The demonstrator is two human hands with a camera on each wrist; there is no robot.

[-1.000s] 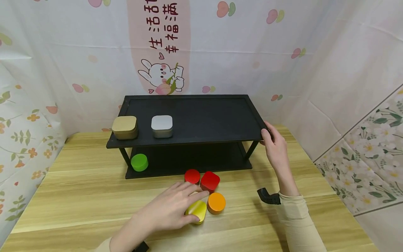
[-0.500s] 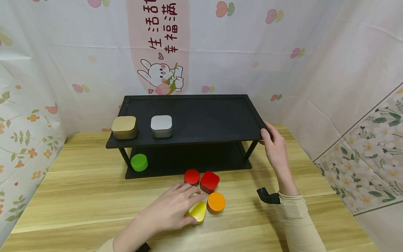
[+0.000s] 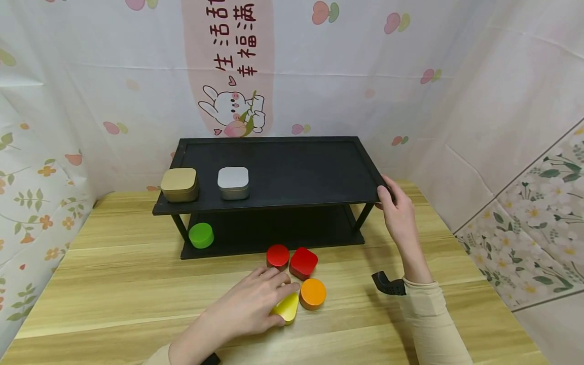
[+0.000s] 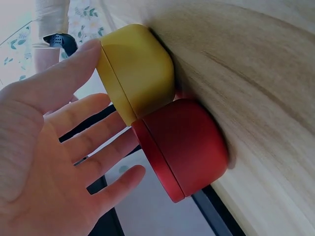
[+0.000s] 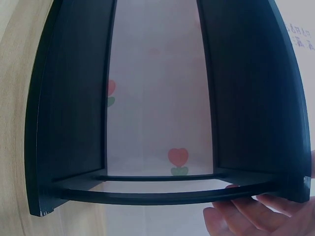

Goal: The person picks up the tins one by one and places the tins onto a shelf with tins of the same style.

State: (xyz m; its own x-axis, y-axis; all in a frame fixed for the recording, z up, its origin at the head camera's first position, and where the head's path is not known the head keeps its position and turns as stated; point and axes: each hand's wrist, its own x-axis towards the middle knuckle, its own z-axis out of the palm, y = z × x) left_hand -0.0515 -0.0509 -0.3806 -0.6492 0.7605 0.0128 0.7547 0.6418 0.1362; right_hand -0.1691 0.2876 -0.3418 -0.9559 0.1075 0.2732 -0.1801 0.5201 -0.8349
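A two-tier black shelf (image 3: 292, 170) stands on the table. My right hand (image 3: 399, 210) grips its right end near the front corner, thumb on top; the right wrist view shows fingers (image 5: 246, 216) under the upper tier. My left hand (image 3: 255, 304) is over a yellow tin (image 3: 286, 308) with rounded corners, thumb at its near edge and index finger across its far side. In the left wrist view the thumb meets the yellow tin's (image 4: 140, 69) lid edge, the other fingers spread behind. A round red tin (image 4: 182, 147) appears beside it there.
Close by sit a squarish red tin (image 3: 303, 263) and a round orange tin (image 3: 313, 293). A gold tin (image 3: 180, 185) and a silver tin (image 3: 233, 182) stand on the upper tier. On the lower tier, a round green tin (image 3: 201, 235) is at the left.
My left hand has shifted slightly right, its fingers drawing closer around the yellow tin. The right hand stays on the shelf and the tins keep their places.
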